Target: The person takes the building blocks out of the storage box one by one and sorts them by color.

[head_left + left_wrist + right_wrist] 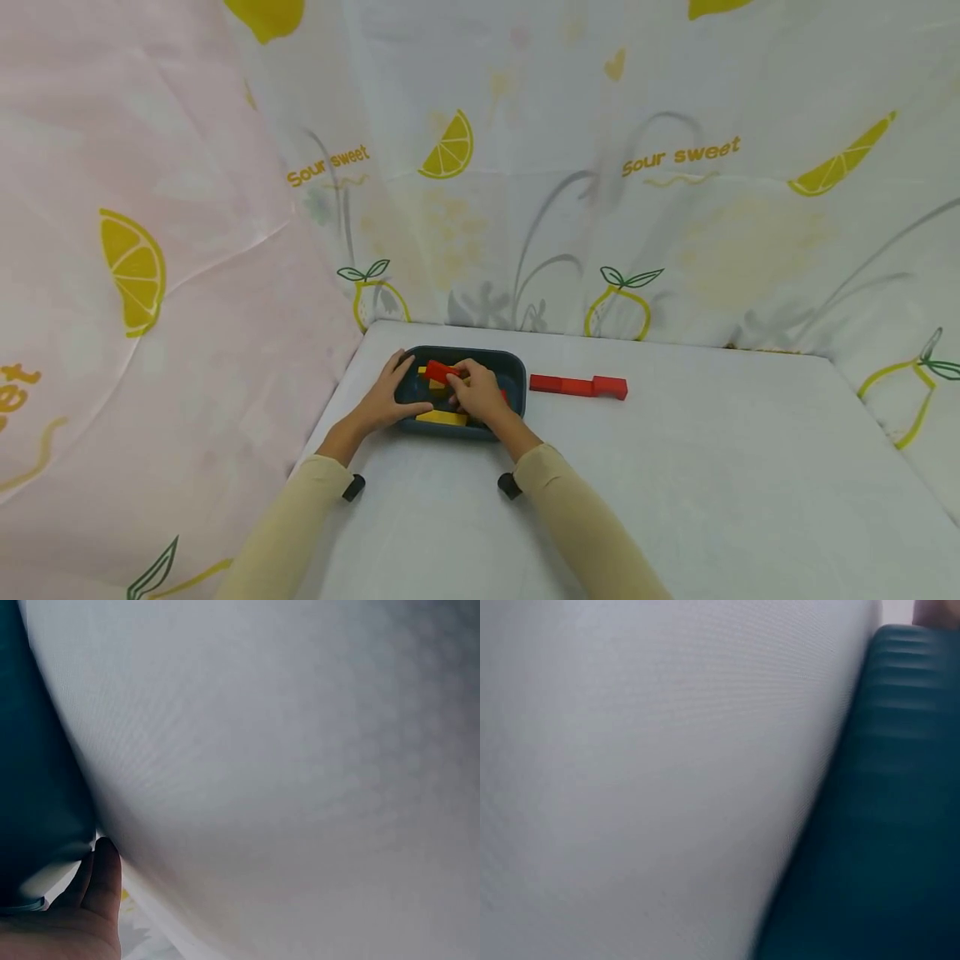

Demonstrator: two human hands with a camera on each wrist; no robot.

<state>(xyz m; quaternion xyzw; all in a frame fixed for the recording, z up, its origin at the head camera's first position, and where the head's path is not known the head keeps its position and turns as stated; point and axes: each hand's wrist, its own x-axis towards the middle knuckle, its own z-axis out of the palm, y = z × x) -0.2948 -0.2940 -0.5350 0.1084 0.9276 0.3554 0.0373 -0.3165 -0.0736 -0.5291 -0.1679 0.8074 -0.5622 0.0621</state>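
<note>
A dark blue-green plastic bin (517, 367) with red and yellow blocks inside stands on the table. Over its middle, my right hand (480, 398) pinches a red block (441, 372) between thumb and fingers. At the bin's left end rests my left hand (380, 403), fingers spread along the side and thumb stretched over the front. The left wrist view has fingers (101, 881) against the bin's outer wall (34, 750). A long yellow block (442, 418) lies near the front wall. Other blocks are partly hidden by my right hand.
Right of the bin, several red blocks (577, 387) lie end to end in a row, the rightmost one standing higher. A white cloth (675, 483) covers the table. Behind it and at the left hang lemon-print curtains (480, 225).
</note>
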